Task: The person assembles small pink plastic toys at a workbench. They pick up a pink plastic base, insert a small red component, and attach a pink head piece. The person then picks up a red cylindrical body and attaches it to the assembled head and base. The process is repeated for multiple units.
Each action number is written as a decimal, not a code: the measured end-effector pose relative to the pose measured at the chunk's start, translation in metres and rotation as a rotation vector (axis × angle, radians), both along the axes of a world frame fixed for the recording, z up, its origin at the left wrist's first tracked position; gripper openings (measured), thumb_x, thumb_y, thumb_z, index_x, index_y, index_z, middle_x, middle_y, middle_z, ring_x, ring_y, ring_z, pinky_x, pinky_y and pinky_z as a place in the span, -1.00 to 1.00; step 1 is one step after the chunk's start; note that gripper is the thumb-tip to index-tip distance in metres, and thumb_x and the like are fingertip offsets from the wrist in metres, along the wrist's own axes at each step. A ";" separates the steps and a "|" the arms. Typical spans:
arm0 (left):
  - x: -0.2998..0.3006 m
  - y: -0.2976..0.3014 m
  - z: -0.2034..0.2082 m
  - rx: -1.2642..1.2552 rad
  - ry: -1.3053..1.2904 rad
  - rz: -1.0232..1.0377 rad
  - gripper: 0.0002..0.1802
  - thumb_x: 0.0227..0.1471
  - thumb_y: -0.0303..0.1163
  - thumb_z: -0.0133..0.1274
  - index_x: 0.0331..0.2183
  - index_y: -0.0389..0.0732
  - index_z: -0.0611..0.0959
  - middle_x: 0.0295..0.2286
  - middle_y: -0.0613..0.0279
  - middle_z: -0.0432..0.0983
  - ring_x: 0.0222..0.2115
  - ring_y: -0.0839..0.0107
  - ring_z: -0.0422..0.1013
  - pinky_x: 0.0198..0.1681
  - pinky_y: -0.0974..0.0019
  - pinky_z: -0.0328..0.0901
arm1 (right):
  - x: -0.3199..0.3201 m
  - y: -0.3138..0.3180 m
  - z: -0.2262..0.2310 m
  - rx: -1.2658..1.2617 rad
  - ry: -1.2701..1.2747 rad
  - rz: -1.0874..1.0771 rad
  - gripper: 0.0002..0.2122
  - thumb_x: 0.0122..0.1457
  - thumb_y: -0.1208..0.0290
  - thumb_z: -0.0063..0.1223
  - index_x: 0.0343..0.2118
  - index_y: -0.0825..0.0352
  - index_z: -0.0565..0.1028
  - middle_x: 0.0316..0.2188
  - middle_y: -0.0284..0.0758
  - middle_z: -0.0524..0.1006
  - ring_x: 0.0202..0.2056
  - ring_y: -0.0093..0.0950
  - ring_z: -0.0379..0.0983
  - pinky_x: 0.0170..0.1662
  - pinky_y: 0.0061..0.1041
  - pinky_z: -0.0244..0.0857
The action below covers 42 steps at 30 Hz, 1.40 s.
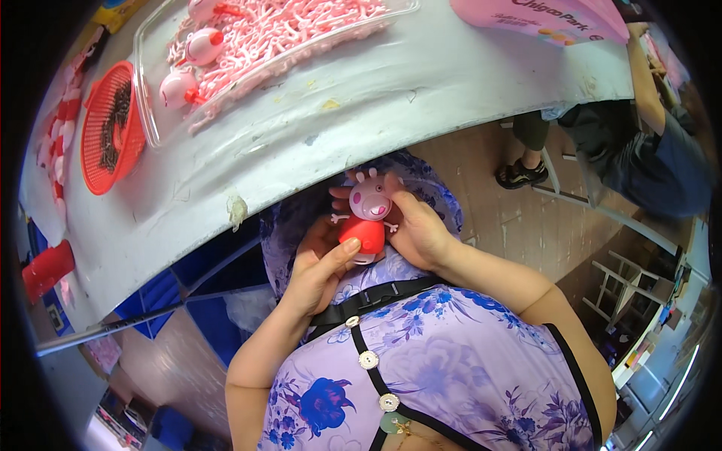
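A toy pig figure (367,214) with a pale pink head, a red body and thin pink arms is held between my two hands, just below the table's front edge. My left hand (322,263) grips the red body, its thumb pressed on the front. My right hand (418,227) closes round the head from the other side, thumb near the top of it. The toy's face points up toward me, and its back is hidden in my fingers.
On the table (301,135) stands a clear plastic tray (143,83) heaped with small pink parts, several pig heads among them. Left of it is a red basket (94,143) of dark screws. A pink bag (541,22) lies far right. Beyond, another person (639,150) sits.
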<state>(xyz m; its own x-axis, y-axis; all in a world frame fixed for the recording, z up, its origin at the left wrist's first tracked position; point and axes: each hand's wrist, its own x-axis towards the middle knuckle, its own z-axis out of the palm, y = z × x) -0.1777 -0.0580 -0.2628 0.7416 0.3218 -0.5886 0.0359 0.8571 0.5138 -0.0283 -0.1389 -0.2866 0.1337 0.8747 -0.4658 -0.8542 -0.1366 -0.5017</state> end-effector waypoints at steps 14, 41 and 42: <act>0.005 -0.004 -0.012 0.122 0.057 -0.138 -0.45 0.02 -0.36 0.13 0.01 -0.41 0.38 -0.12 0.04 0.42 -0.14 0.39 0.38 -0.03 0.35 0.26 | -0.004 0.003 -0.003 -0.124 -0.191 -0.154 -0.56 0.31 0.05 -0.32 -0.13 0.41 0.34 -0.22 -0.19 0.49 -0.21 -0.37 0.49 -0.13 -0.39 0.42; -0.003 0.005 -0.005 0.542 0.114 -0.513 -0.20 -0.24 -0.15 0.36 -0.03 -0.39 0.40 -0.20 0.02 0.49 -0.15 0.31 0.44 -0.04 0.26 0.31 | -0.002 -0.017 0.010 0.167 -0.852 0.112 -0.67 0.28 0.17 -0.18 -0.14 0.39 0.34 -0.21 -0.18 0.49 -0.20 -0.38 0.47 -0.11 -0.44 0.31; -0.001 0.008 0.003 0.656 0.125 -0.554 -0.18 -0.26 -0.14 0.37 -0.04 -0.40 0.40 -0.21 -0.01 0.50 -0.16 0.28 0.45 -0.05 0.25 0.31 | -0.001 -0.018 0.010 0.219 -0.923 0.135 -0.67 0.26 0.17 -0.15 -0.14 0.39 0.34 -0.22 -0.18 0.49 -0.21 -0.36 0.47 -0.11 -0.43 0.32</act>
